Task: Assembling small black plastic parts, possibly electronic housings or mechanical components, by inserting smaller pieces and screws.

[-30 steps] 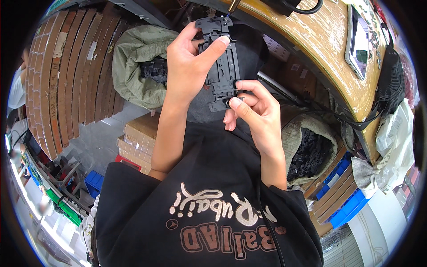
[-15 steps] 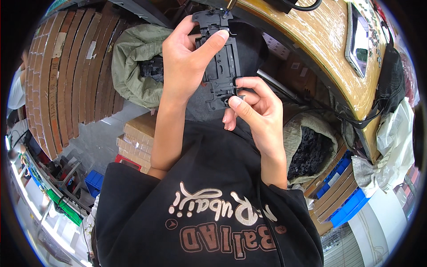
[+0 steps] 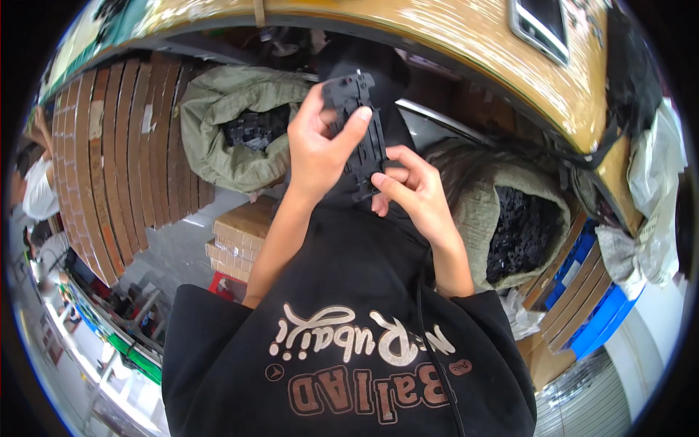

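Observation:
A long black moulded plastic part (image 3: 349, 90) with slots and small raised details is held tilted above my lap. My left hand (image 3: 314, 149) grips its upper half from the left, with the thumb across the front face and fingers behind. At the lower end, my right hand (image 3: 416, 188) pinches the right edge between thumb and fingers. Part of the rear side is hidden by my fingers.
An open green sack (image 3: 200, 146) of black plastic pieces stands left, another sack (image 3: 477, 237) right. Stacked cartons (image 3: 109, 167) rise at far left. A wrapped workbench (image 3: 451, 33) curves across the top, carrying a phone-like device (image 3: 540, 29). Blue crates (image 3: 608, 317) stand lower right.
Both hands have lowered the black plastic part away from the bench edge, toward my body. The thin metal tool tip at its top end is out of view. The view has shifted.

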Action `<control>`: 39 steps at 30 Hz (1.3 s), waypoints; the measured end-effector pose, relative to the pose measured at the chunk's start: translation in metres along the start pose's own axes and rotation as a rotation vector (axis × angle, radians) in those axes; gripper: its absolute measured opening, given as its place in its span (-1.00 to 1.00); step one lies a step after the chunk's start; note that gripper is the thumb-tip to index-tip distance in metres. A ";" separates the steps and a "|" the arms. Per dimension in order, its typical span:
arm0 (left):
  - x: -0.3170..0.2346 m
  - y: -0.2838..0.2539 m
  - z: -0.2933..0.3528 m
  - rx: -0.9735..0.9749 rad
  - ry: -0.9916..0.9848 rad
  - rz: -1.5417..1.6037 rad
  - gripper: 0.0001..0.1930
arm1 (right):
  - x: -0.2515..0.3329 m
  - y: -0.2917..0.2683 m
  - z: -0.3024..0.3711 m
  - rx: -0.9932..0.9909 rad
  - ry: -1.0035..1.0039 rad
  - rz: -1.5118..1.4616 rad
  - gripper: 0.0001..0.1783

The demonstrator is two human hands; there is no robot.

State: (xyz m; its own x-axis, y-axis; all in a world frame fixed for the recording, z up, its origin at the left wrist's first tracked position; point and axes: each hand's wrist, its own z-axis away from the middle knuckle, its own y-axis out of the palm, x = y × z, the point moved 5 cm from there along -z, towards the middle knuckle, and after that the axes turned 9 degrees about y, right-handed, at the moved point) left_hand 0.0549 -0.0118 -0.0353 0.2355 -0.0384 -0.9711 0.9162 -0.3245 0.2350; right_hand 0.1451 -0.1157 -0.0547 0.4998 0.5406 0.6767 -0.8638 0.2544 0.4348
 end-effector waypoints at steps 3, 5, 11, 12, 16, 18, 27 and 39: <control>0.010 0.034 0.018 0.124 -0.086 0.016 -0.67 | -0.005 -0.024 0.030 -0.004 -0.030 -0.046 -0.71; 0.018 0.060 0.025 0.210 -0.122 0.046 -0.67 | -0.013 -0.042 0.050 -0.066 -0.029 -0.105 -0.71; 0.053 0.102 0.050 0.659 -0.388 -0.057 -0.54 | -0.059 -0.117 0.094 -0.662 -0.415 0.089 -0.67; 0.058 0.101 0.051 0.651 -0.395 -0.076 -0.55 | -0.070 -0.136 0.104 -0.832 -0.480 -0.012 -0.67; 0.070 0.087 0.046 0.567 -0.432 -0.192 -0.70 | -0.116 -0.220 0.154 -1.373 -0.601 -0.233 -0.65; 0.073 0.078 0.040 0.518 -0.444 -0.236 -0.75 | -0.153 -0.268 0.177 -1.524 -0.485 -0.284 -0.59; 0.071 -0.017 0.006 0.234 -0.340 -0.409 -0.75 | -0.174 -0.312 0.217 -1.689 -0.101 -0.374 -0.31; 0.122 -0.191 0.018 -0.107 -0.378 -0.397 -0.81 | 0.136 -0.130 0.131 -1.161 -0.932 0.525 -0.78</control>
State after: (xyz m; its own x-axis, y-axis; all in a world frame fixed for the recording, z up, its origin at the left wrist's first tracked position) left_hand -0.0971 0.0280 -0.1998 -0.2485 -0.2752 -0.9287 0.9433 -0.2864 -0.1676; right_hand 0.3339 -0.1803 0.0586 -0.3750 0.2108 0.9028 -0.3029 0.8925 -0.3342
